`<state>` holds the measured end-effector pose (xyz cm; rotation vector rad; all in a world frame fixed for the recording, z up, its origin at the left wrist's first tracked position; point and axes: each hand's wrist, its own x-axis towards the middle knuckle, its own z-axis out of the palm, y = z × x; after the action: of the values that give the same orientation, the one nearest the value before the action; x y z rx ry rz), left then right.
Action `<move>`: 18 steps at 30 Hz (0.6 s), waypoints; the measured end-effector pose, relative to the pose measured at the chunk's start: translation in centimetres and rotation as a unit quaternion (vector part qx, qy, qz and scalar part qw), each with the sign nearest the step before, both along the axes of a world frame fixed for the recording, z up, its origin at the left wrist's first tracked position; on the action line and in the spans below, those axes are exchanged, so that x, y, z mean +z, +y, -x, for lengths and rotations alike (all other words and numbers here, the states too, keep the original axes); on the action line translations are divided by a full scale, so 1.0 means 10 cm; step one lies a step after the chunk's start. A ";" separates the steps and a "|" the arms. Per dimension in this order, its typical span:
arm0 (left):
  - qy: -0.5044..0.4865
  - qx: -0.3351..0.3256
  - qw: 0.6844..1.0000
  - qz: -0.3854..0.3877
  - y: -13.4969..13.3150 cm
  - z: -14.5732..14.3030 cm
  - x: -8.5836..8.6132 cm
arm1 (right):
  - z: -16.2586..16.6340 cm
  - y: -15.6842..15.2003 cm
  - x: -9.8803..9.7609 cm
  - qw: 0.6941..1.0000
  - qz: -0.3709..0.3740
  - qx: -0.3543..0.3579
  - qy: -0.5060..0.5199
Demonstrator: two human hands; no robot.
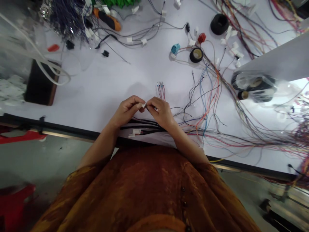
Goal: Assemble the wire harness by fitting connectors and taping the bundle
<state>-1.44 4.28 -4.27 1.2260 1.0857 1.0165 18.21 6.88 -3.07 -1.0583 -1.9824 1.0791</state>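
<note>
My left hand pinches a small white connector above the table's near side. Close against it, my right hand has its fingertips pressed together on a thin dark wire that meets the connector; the wire's end is hidden by the fingers. Just beyond the right hand lie several red wires with bare metal terminals at their tips. Under both wrists runs a bundle of black-sleeved cables, and a white plug lies beside it near the table edge.
Loose wires spread over the right side. Rolls of black tape, a blue connector and a red connector lie farther back. At left are a dark phone and an orange-handled tool. A grey panel stands at right.
</note>
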 end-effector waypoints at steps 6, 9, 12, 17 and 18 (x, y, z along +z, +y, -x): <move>-0.066 -0.002 0.996 0.052 -0.02 -0.02 0.08 | 0.03 -0.06 0.01 0.999 0.046 0.012 -0.015; -0.053 0.052 0.997 0.038 -0.08 -0.02 0.14 | 0.03 -0.09 -0.02 0.999 0.019 0.019 -0.029; -0.077 0.105 0.989 0.068 -0.17 -0.03 0.15 | 0.04 -0.13 -0.06 0.998 -0.042 0.015 -0.050; -0.220 0.155 0.942 0.202 -0.31 -0.12 0.07 | 0.10 -0.19 -0.12 0.988 -0.102 0.022 -0.114; -0.232 0.173 0.934 0.209 -0.33 -0.15 0.06 | 0.11 -0.20 -0.13 0.985 -0.110 0.022 -0.129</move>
<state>0.04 0.94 -3.71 0.4227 1.0812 1.1887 17.08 4.92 -4.35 -1.0833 -2.2782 0.7515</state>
